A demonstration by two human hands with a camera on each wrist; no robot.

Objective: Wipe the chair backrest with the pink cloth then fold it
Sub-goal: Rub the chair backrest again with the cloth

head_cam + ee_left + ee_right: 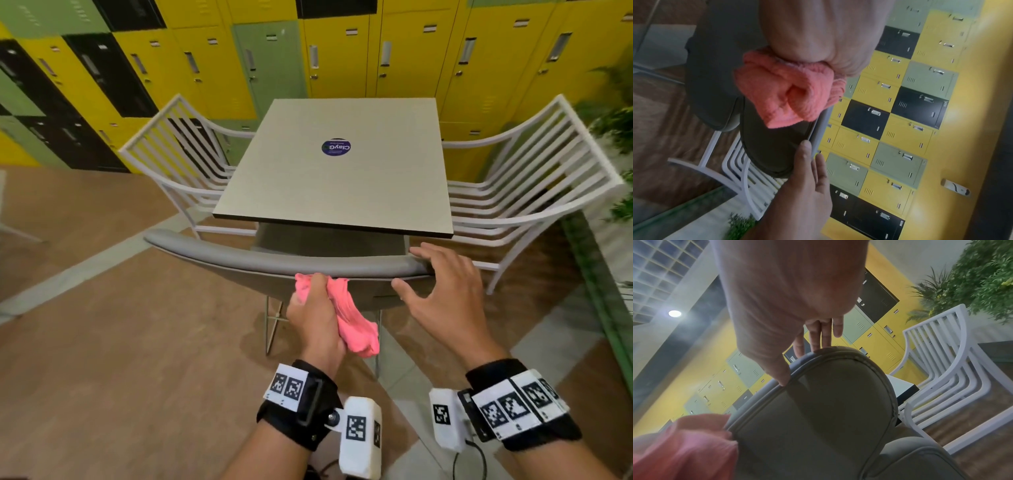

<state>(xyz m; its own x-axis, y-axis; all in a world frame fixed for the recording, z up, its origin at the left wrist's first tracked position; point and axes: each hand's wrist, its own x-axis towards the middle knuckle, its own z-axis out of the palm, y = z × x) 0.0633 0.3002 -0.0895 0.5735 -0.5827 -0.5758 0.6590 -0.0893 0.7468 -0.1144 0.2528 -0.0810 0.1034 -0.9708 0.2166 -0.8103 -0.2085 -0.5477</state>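
Note:
A grey padded chair backrest (pixel 239 262) curves across the head view just below the table. My left hand (pixel 313 308) grips a bunched pink cloth (pixel 352 325) and holds it against the rear of the backrest near its top edge; the cloth (pixel 785 95) hangs in folds under the fist. My right hand (pixel 442 284) is spread over the right end of the backrest (pixel 828 402), fingers (pixel 818 335) straight above the top rim, thumb on the rear face. The pink cloth (pixel 684 449) shows at the lower left of the right wrist view.
A square grey table (pixel 335 171) with a round blue sticker (pixel 336 147) stands beyond the chair. White slatted chairs (pixel 178 154) (pixel 534 178) flank it. Yellow, green and black lockers (pixel 342 51) line the wall. Green plants (pixel 616 120) stand at the right.

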